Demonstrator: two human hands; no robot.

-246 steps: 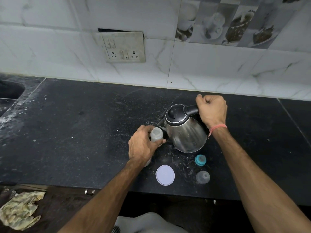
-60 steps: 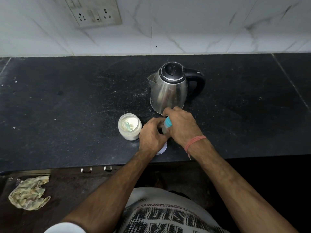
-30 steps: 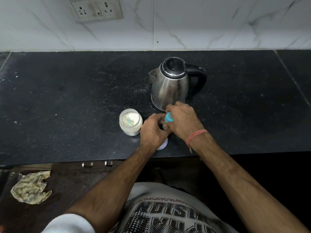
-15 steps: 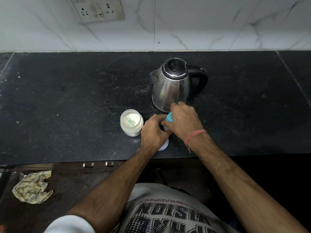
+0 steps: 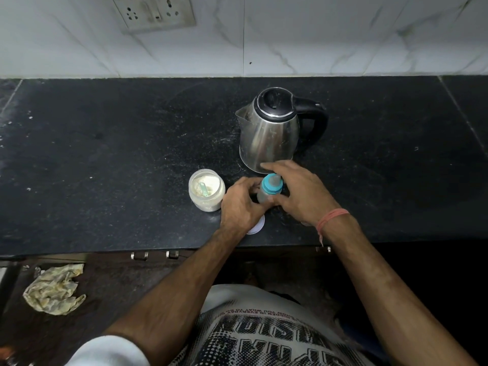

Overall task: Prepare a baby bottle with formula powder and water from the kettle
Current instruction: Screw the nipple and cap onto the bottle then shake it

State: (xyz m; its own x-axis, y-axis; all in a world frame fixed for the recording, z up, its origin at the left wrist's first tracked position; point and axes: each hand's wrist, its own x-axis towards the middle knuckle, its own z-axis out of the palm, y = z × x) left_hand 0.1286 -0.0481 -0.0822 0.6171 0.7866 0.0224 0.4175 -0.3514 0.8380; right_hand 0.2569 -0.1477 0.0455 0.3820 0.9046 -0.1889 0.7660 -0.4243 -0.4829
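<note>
A black stone counter (image 5: 105, 154) fills the middle of the view, dusted with pale specks, and a white marbled tile wall (image 5: 343, 35) rises behind it with a switch and socket plate (image 5: 155, 11) set into it at the top. Below the counter's front edge, a crumpled yellowish cloth (image 5: 52, 289) lies on a dark surface at the lower left. The person's printed shirt (image 5: 264, 336) shows at the bottom.

A steel kettle (image 5: 272, 133) stands upright on the counter right of centre, its black lid shut, its spout to the left and its black handle to the right. Just in front of it stands the baby bottle (image 5: 266, 194), a small clear bottle with a teal collar and teat already on top, close to the counter's front edge.

The left hand (image 5: 241, 204) curls around the bottle's lower body from the left, fingers wrapped against it. The right hand (image 5: 301, 194) meets the bottle from the right, thumb low on its side and fingers loosely spread, reaching over past the teal collar toward the kettle's base; a red thread (image 5: 331, 217) circles that wrist.

Left of the bottle, just beside the left hand, sits an open jar of formula powder (image 5: 206, 190) with a pale green scoop (image 5: 203, 188) standing in it. A white round lid (image 5: 257, 225) lies flat on the counter, mostly hidden under the left hand.
</note>
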